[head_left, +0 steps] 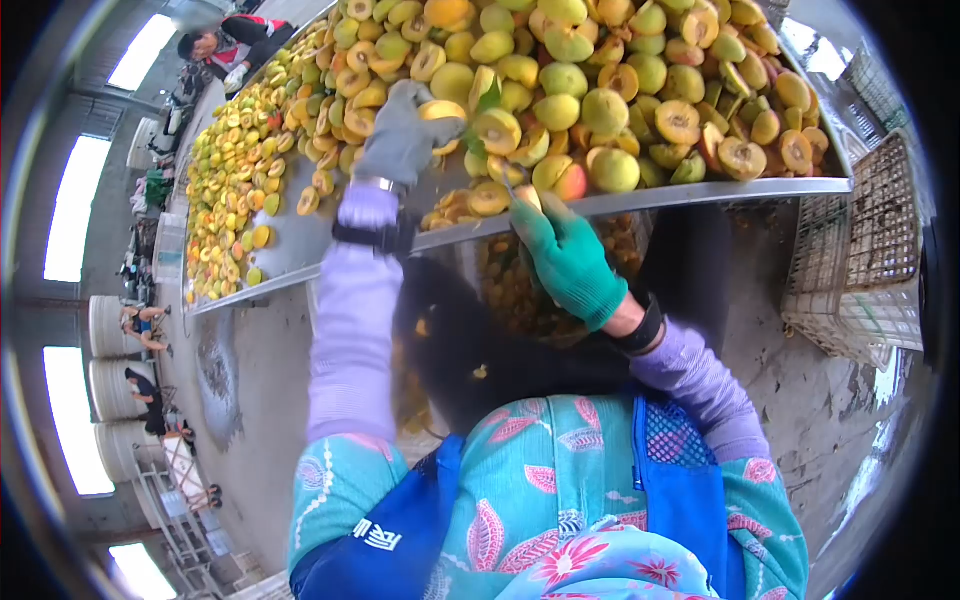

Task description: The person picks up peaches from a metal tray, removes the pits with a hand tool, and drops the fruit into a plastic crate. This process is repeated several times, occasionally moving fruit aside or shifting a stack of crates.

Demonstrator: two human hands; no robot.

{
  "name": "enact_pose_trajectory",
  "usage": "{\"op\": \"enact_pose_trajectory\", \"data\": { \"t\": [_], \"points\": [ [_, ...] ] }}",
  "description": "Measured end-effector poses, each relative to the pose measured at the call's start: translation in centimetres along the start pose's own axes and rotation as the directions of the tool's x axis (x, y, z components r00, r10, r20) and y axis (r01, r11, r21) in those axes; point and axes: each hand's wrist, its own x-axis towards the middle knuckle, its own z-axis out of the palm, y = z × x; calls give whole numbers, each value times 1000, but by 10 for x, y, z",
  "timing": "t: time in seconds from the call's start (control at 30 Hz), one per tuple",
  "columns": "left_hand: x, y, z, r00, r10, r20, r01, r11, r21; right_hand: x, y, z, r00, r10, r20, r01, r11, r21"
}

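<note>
My left hand [393, 138], in a grey glove, is over the metal tray [640, 200], its fingers closed on a cut apricot half [441, 112]. My right hand [572, 262], in a green glove, is at the tray's near edge. It is closed around a small knife [508, 183], of which only a thin part shows; the handle is hidden in the fist. A pale tip, fruit or bare finger, shows at the top of that glove. Whole and halved apricots [613, 170] lie heaped close to both hands, with a green leaf [477, 125] among them.
Cut halves [235, 200] are spread over the tray's left side. Beneath the tray, between my legs, more fruit pieces [520, 285] lie in shadow. Plastic crates [855, 250] stand at the right. Another person [235, 45] is at the tray's far left; others sit by large white tubs [112, 325].
</note>
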Motion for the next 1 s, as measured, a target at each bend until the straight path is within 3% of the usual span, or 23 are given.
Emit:
{"op": "enact_pose_trajectory", "data": {
  "t": [0.03,0.1,0.17,0.23,0.3,0.33,0.4,0.43,0.47,0.5,0.57,0.7,0.73,0.8,0.87,0.97,1.0],
  "points": [
    [-34,9,5,994,-85,-66,64,958,-279,0,-11,3,999,-38,31,42,989,-138],
    [-77,-4,24,995,-75,-71,5,723,-691,2,-7,12,993,-82,80,106,923,-371],
    [-97,-22,47,964,121,-236,-237,797,-556,7,13,20,988,-118,99,154,814,-560],
    [-109,-23,54,897,292,-333,-402,853,-334,2,21,22,989,-121,81,145,805,-576],
    [-117,-15,53,831,423,-362,-469,882,-46,-5,23,20,991,-108,82,136,807,-575],
    [-122,-2,55,945,140,-295,-281,806,-520,-9,22,19,992,-96,77,122,840,-528],
    [-123,-7,59,860,335,-384,-404,907,-115,-15,17,20,995,-76,70,98,900,-425],
    [-123,-9,61,806,439,-397,-435,894,106,-16,18,21,996,-67,65,88,907,-412],
    [-123,-9,65,767,444,-464,-461,883,83,-17,21,23,996,-57,65,78,914,-397],
    [-124,-4,68,818,287,-499,-431,880,-201,-17,24,25,997,-48,66,70,922,-381],
    [-129,6,74,905,-31,-425,-307,644,-701,-16,31,31,997,-29,76,48,966,-254],
    [-137,16,84,878,-98,-468,-361,506,-784,-15,19,23,975,112,191,-91,989,-116],
    [-136,19,86,883,-74,-463,-390,432,-813,-13,24,24,982,87,170,-70,992,-102],
    [-136,21,84,890,-95,-445,-350,483,-803,-14,38,30,991,44,127,-35,997,-74],
    [-134,24,85,902,-111,-416,-324,462,-826,-18,37,35,992,109,71,-107,994,-38],
    [-133,29,86,913,-132,-385,-307,398,-864,-20,42,38,999,7,-33,-12,991,-131],
    [-131,28,86,899,-117,-422,-327,461,-825,-19,44,38,995,-67,-68,53,979,-197]
  ]
}}
